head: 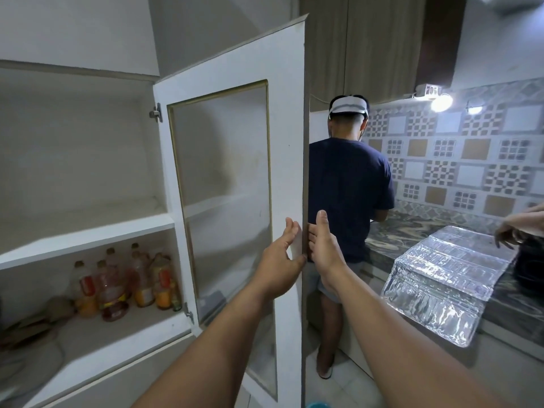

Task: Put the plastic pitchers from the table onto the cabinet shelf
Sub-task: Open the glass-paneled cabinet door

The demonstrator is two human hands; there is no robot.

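Observation:
A white cabinet door point(232, 160) with a frosted glass panel stands wide open, edge-on in front of me. My left hand point(281, 248) grips the door's free edge from the inner side. My right hand point(323, 245) holds the same edge from the outer side, thumb up. To the left the cabinet's upper shelf point(88, 231) is bare. No plastic pitcher or table is in view.
Several oil bottles point(123, 278) stand on the lower shelf. A person in a dark shirt point(350, 195) stands close behind the door at a marble counter point(391, 237), where a foil sheet point(441, 278) lies. Another person's hand point(512, 231) reaches in at right.

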